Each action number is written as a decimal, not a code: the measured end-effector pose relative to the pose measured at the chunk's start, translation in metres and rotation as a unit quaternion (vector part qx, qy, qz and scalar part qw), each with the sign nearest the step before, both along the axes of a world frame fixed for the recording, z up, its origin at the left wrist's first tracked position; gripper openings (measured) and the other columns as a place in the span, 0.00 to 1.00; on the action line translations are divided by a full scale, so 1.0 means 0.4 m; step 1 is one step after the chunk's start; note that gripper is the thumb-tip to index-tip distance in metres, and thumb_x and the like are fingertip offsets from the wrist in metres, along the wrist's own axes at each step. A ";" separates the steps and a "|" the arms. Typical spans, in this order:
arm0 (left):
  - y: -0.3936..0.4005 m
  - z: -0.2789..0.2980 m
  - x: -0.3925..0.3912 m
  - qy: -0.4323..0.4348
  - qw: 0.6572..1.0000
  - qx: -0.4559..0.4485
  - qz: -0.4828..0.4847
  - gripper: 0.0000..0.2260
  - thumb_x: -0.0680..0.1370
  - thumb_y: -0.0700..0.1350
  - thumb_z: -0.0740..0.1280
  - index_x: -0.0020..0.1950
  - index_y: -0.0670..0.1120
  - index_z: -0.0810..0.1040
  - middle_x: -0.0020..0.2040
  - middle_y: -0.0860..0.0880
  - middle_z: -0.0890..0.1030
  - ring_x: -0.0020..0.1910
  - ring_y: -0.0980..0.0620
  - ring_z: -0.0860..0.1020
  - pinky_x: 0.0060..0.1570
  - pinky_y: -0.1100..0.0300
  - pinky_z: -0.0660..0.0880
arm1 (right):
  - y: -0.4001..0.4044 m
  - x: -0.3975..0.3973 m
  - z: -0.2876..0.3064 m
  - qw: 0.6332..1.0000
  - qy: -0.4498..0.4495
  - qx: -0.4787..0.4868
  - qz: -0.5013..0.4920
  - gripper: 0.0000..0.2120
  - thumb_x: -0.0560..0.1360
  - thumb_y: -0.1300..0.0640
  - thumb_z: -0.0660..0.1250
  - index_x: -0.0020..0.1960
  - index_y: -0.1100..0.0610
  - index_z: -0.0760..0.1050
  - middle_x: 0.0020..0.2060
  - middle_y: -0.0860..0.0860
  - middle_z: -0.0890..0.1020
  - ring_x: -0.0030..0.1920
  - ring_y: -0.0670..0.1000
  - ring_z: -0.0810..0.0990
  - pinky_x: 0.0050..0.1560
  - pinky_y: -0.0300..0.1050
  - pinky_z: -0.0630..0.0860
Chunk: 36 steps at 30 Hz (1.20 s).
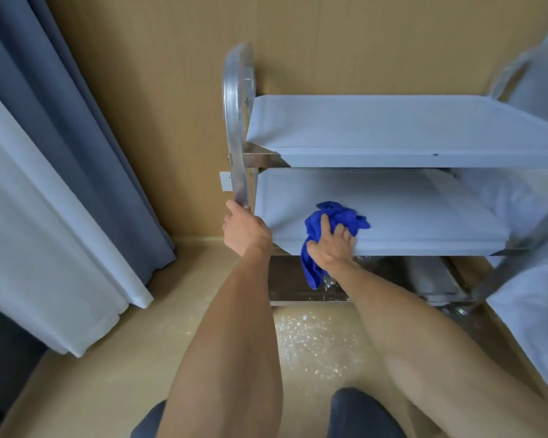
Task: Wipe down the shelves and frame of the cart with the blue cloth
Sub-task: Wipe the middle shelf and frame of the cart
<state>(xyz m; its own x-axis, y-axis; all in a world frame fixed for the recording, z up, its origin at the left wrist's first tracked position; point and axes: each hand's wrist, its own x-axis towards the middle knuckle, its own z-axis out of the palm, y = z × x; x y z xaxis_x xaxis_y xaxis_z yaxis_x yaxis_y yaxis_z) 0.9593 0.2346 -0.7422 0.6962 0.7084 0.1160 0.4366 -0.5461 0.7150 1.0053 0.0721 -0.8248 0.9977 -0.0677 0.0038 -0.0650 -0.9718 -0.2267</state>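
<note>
**Wiping the Middle Shelf**

The cart (393, 184) stands against the far wall. It has white shelves and a shiny metal frame (239, 121).

The right hand (331, 245) lies on the blue cloth (332, 222), with its fingers spread out and pressing down. The cloth sits on the middle shelf (408, 213), at the near left part. One end of the cloth hangs down over the near edge.

The left hand (246, 230) holds the shiny frame post at the left side of the cart. Its fingers are curled round the post. I think it keeps the cart from rolling.

How much is done? It is hard to tell. The top shelf (393, 124) looks clean and white, but I cannot say if it was wiped. The middle shelf looks like the one in work now. Most of it, far and right of the cloth, may need a wipe.

The bottom shelf (377, 279) is dark and shiny, with small bright specks on it that could be water or dust. It probably waits its turn. The frame posts likely wait too.
</note>
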 end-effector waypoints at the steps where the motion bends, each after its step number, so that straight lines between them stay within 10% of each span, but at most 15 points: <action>1: 0.007 0.004 -0.006 0.004 1.000 0.002 -0.001 0.08 0.83 0.47 0.56 0.58 0.44 0.66 0.53 0.41 0.78 0.53 0.39 0.78 0.45 0.50 0.71 | 0.075 -0.004 0.005 0.999 0.016 0.003 0.048 0.37 0.77 0.41 0.58 0.79 0.49 0.45 0.70 0.63 0.63 0.69 0.64 0.63 0.71 0.58 0.59; 11: 0.030 0.027 -0.017 0.039 0.999 0.022 0.004 0.10 0.82 0.47 0.57 0.58 0.42 0.65 0.52 0.42 0.78 0.51 0.39 0.78 0.41 0.51 0.68 | 0.312 -0.038 -0.018 0.991 -0.032 0.039 0.126 0.30 0.77 0.46 0.60 0.75 0.48 0.54 0.68 0.58 0.67 0.69 0.58 0.64 0.71 0.56 0.59; 20: -0.057 -0.005 0.013 -0.013 0.992 0.076 0.097 0.13 0.81 0.45 0.63 0.61 0.41 0.66 0.59 0.40 0.71 0.59 0.40 0.72 0.49 0.46 0.76 | -0.055 0.000 -0.046 0.993 -0.109 0.036 -0.011 0.21 0.81 0.43 0.53 0.72 0.49 0.64 0.61 0.59 0.75 0.61 0.58 0.71 0.65 0.54 0.60; 24: -0.183 -0.070 0.003 0.004 0.961 0.266 -0.077 0.12 0.76 0.36 0.63 0.60 0.42 0.69 0.57 0.41 0.71 0.56 0.40 0.71 0.49 0.49 0.70 | -0.280 0.036 -0.043 0.993 -0.092 0.020 -0.064 0.24 0.82 0.43 0.51 0.75 0.50 0.60 0.64 0.60 0.73 0.64 0.60 0.70 0.69 0.55 0.60; 28: -0.373 -0.150 0.040 0.150 0.913 0.261 -0.277 0.12 0.80 0.44 0.59 0.62 0.43 0.74 0.61 0.42 0.72 0.62 0.42 0.68 0.56 0.50 0.70 | -0.348 0.042 -0.043 0.995 -0.096 0.013 0.025 0.25 0.82 0.42 0.51 0.76 0.51 0.57 0.64 0.60 0.73 0.65 0.60 0.71 0.68 0.54 0.62; 36: -0.570 -0.140 0.142 0.242 0.892 0.247 -0.291 0.24 0.79 0.60 0.59 0.60 0.42 0.77 0.58 0.42 0.78 0.59 0.43 0.74 0.53 0.51 0.74 | -0.774 0.101 -0.069 0.979 -0.137 0.012 -0.149 0.25 0.81 0.43 0.54 0.74 0.53 0.64 0.64 0.61 0.75 0.65 0.62 0.73 0.67 0.56 0.65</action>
<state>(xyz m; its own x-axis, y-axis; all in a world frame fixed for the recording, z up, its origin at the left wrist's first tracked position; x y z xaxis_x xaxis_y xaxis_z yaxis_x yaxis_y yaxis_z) 1.0159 0.0068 -0.7984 0.9824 0.1573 -0.1006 0.1696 -0.9771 0.1287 1.0456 -0.2374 -0.8525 0.8957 -0.3580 0.2635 -0.2778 -0.9136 -0.2969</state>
